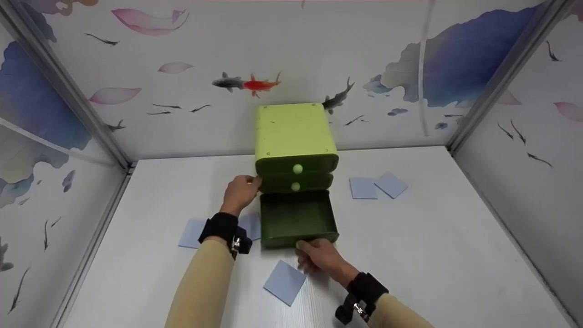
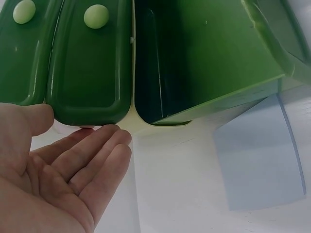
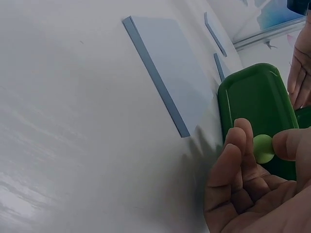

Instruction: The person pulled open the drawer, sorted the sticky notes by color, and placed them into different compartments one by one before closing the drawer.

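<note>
A small green drawer cabinet (image 1: 294, 130) stands against the back wall, with three drawers one above another. Its bottom drawer (image 1: 298, 214) is pulled far out and its inside is bare; the upper two are closed. My right hand (image 1: 322, 256) pinches the round light-green knob (image 3: 263, 148) on the bottom drawer's front between thumb and fingers. At the cabinet's left side is my left hand (image 1: 240, 193), its fingers (image 2: 99, 155) extended along the side wall and its thumb by the middle drawer's front (image 2: 90, 63).
A pale blue square tile (image 1: 285, 282) lies in front of the drawer. Two more tiles (image 1: 363, 188) lie to the right, and others (image 1: 190, 233) to the left, partly behind my left forearm. Printed walls (image 1: 291, 54) enclose the white table (image 1: 446, 237) at the back and sides.
</note>
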